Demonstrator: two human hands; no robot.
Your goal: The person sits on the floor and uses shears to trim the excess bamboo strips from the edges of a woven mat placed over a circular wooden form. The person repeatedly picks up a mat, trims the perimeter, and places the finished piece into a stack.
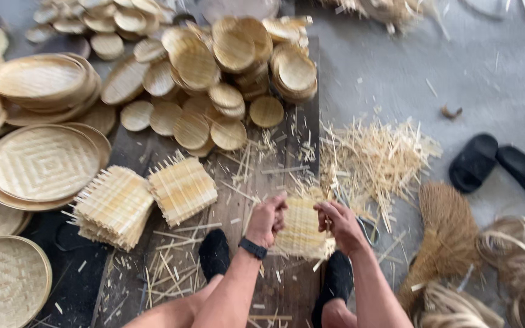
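Down on the floor [469, 79], both hands are busy on one woven bamboo square [302, 228], held low between the knees above a dark wooden board [274, 182]. The left hand [267, 220] is closed on its left edge, fingers curled over the top; the right hand [337, 223] pinches the right edge, and something thin and blue, maybe a tool handle, shows just beside that hand, though I cannot make it out. To do this well, I'd say keep the weave flat and squared between the two grips, so the loose strip ends stay even and nothing slides out of the lattice. Just to the left, two stacks of similar squares [147, 197] lie on the board with their ends bristling. Farther off, small round woven discs [226, 67] are heaped, and big woven trays [41, 161] sit at far left. A pile of bamboo offcuts [375, 161] lies to the right, with a broom [445, 240] near and black slippers [499, 164] beyond.
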